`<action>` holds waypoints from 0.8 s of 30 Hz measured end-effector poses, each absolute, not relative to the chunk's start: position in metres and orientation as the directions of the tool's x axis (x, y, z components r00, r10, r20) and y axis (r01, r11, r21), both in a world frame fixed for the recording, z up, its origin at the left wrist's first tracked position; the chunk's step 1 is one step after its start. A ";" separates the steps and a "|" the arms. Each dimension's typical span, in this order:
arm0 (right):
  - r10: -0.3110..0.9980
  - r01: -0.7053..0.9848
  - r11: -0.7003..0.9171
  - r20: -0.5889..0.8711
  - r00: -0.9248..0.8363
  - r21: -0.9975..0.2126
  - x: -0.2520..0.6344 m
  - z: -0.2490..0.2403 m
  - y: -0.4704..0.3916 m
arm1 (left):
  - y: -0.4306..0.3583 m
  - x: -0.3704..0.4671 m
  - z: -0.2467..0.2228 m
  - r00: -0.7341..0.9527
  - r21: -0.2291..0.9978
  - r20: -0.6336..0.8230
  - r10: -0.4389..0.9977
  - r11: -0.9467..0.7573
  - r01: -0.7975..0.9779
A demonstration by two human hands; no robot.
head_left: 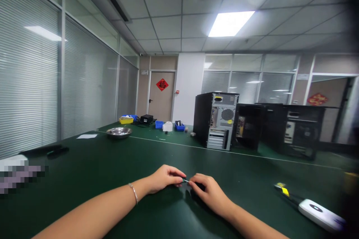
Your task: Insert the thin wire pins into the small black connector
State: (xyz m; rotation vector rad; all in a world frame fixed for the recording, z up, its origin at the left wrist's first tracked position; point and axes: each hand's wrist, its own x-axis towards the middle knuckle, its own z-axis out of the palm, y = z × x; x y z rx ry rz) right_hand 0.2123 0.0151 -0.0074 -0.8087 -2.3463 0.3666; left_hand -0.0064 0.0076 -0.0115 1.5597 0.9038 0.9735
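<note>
Between my hands, just above the green tabletop [157, 216], is a small thin piece [185, 181], green at its left end and pale or metallic toward the right. It is too small to name. My left hand [165, 178] pinches the green end between thumb and fingers; a bracelet circles that wrist. The fingertips of my right hand [207, 190] are pinched together at the other end of the piece. Its remaining fingers curl inward, and a dark shadow lies under them.
A metal bowl [119, 133] and a white paper [86, 136] lie back left. Blue bins [180, 127], a yellow bin [126, 120] and a black box [146, 119] stand farther back. Computer cases [220, 121] stand at right; nearer lies a white device [321, 214] with a cable.
</note>
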 end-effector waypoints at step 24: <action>0.638 0.476 0.769 0.457 -0.620 -0.427 0.213 -0.008 0.017 | 0.005 -0.003 -0.006 0.373 0.983 0.124 0.919 -0.164 0.078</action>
